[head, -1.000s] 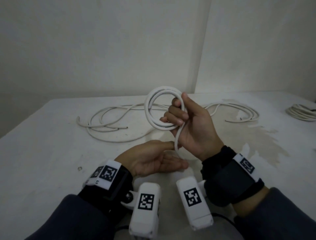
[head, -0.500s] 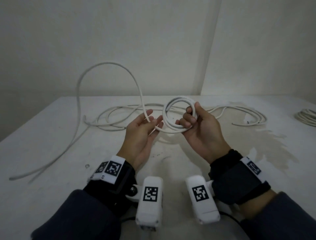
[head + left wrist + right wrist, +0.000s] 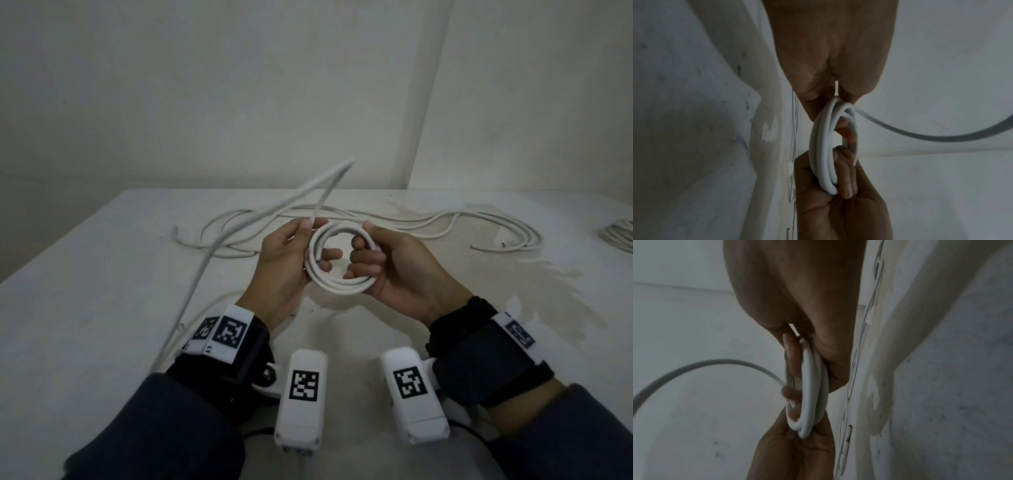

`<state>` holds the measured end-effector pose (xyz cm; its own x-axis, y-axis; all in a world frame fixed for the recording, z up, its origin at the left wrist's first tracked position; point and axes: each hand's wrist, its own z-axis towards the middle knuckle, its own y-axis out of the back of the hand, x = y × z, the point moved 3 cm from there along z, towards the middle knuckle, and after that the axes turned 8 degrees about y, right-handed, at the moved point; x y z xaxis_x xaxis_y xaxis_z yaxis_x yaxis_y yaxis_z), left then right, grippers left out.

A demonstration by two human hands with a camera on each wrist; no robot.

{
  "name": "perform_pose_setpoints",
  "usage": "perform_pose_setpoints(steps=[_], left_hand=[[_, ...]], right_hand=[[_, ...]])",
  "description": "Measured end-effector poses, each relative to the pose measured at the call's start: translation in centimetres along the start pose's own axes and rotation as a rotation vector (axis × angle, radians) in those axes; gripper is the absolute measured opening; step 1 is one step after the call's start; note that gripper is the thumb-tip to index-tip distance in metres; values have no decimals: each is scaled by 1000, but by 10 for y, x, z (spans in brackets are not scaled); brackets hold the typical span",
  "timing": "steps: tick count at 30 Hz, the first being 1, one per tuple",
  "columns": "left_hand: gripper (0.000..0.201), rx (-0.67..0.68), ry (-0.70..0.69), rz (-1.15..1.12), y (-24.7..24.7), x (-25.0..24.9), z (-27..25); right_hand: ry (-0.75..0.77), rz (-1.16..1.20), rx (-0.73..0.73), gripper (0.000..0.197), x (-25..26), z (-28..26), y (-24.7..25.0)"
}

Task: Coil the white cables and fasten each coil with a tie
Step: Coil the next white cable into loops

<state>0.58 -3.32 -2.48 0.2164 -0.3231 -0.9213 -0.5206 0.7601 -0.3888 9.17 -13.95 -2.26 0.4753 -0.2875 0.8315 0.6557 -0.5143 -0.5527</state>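
Pale tabletop (image 3: pixel 102 308), plain walls. Coil (image 3: pixel 337 262) is held above it: right hand (image 3: pixel 394 270) clamps one side, left hand (image 3: pixel 287 263) pinches the other. Cable looks light, springy; grip across all loops.

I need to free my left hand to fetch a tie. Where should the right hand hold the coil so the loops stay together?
Probably where the right hand grips it now: the coil on its right arc, taken from the right, fingers curled through the opening and thumb outside. All turns lie bunched there. The left hand holds the opposite arc, where the loose tail leaves.
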Motion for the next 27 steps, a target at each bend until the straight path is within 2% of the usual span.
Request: perform_pose_setpoints(steps=[3,7,11,18,22,23,26,27], left_hand=[[25,19,60,-57,0,2,3],[25,140,249,-117,3,6,6],[33,207,375,-169,3,12,7],[27,247,268,104,-2,5,0],[32,155,176,134,-3,5,2],[34,129,154,154,-3,5,3],[30,86,120,239,-1,5,5],[29,85,110,263,0,6,5]], right_hand=[[-50,7,33,38,-1,-1,0],[-49,2,65,28,-3,-2,-2],[-63,-80,101,38,-5,-2,-1],[-84,-95,112,35,-6,1,6],[-85,-79,83,32,-7,1,6],[-84,-46,74,35,-7,1,7],[-106,39,53,61,-3,-1,13],[-103,3,58,62,-1,-2,12]])
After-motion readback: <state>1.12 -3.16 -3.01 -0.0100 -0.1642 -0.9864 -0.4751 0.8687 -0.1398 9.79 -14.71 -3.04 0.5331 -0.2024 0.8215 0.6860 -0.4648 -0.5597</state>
